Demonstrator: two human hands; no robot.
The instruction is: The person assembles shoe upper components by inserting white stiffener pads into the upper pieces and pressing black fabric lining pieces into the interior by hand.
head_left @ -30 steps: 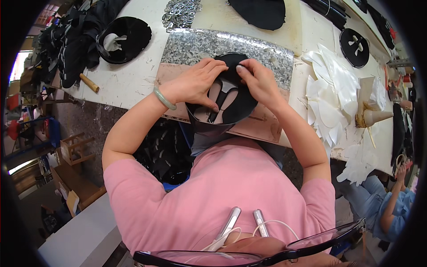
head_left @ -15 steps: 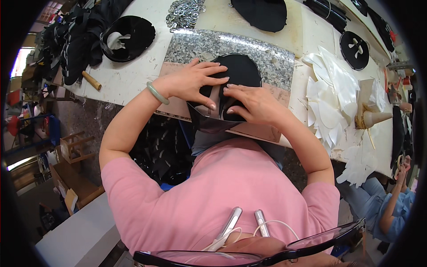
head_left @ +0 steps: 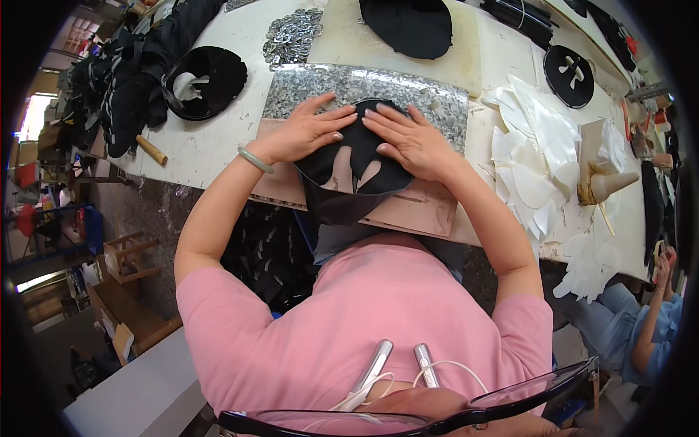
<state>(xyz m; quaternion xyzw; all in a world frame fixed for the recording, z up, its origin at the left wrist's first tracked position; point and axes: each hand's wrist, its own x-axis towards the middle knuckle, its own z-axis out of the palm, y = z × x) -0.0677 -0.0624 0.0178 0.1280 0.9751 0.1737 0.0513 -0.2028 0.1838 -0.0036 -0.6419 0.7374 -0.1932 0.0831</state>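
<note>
A rounded black piece of fabric or leather [head_left: 349, 200] with two leaf-shaped openings lies in front of me, its near end hanging past the board's edge. My left hand [head_left: 309, 131] rests flat on its left upper part, fingers stretched toward the middle. From the other side my right hand [head_left: 416, 142] presses on the upper right part, palm down with fingers spread. Both hands are open and pinch nothing. Under the piece are a pinkish board [head_left: 426, 207] and a grey mottled slab [head_left: 306, 84]. My fingers hide part of the far edge.
White cut sheets [head_left: 535, 142] lie at right, beside a cone-shaped object [head_left: 608, 186]. Black pieces [head_left: 207, 80] and a wooden stick [head_left: 151, 150] are at left. Metal buckles [head_left: 291, 35] and a black piece [head_left: 408, 25] lie farther back. Another person's arm [head_left: 652, 320] shows at far right.
Both hands have moved outward and apart from the piece's middle, flattening on its upper part. The two openings now show more fully.
</note>
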